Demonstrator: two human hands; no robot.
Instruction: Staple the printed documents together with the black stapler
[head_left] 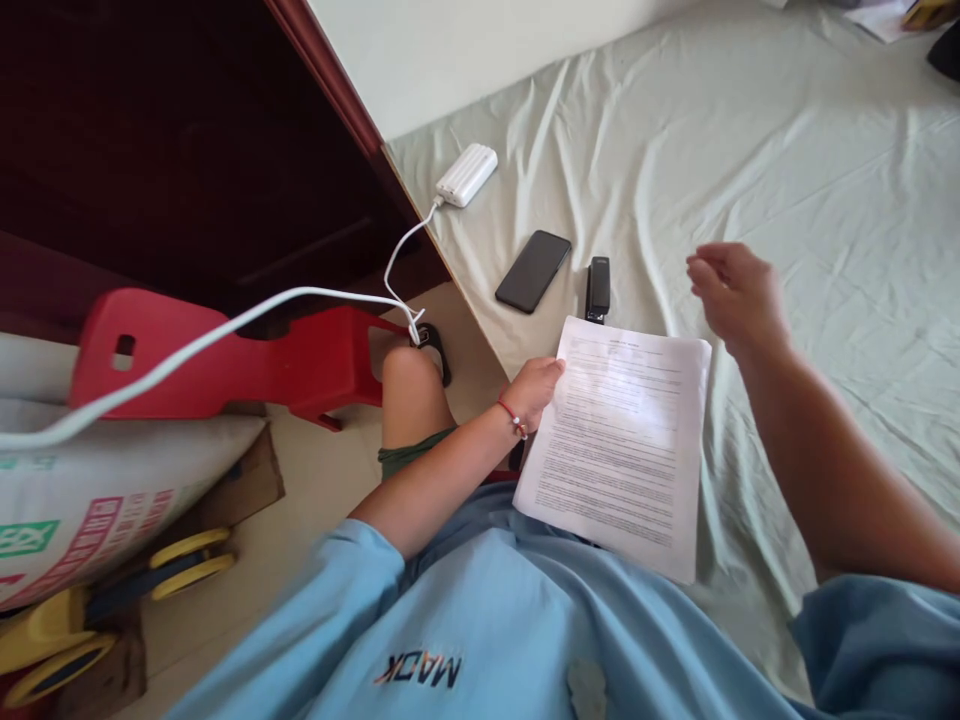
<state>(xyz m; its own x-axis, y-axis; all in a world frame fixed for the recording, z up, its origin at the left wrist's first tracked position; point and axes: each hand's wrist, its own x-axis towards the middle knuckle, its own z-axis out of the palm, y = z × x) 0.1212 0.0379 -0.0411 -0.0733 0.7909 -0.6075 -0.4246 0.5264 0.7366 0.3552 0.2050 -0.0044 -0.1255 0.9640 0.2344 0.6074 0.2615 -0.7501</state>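
Note:
My left hand (pixel 536 392) grips the upper left edge of a stack of printed papers (pixel 619 450), thumb on top. The sheets lie partly over my lap and partly over the cloth-covered surface, with their edges slightly uneven. My right hand (pixel 739 295) hovers to the right of the papers, apart from them. Its fingers are loosely bent and slightly apart, with nothing visible in them. A black stapler (pixel 598 288) sits just beyond the papers' top edge, its near end close to the sheets.
A black phone (pixel 533 271) lies left of the stapler. Farther back, a white power bank (pixel 466 175) has a white cable (pixel 300 293) hanging off the edge. A pale wrinkled cloth (pixel 847 200) covers the surface. On the floor at left are a red plastic chair (pixel 195 350) and a printed sack (pixel 90 500).

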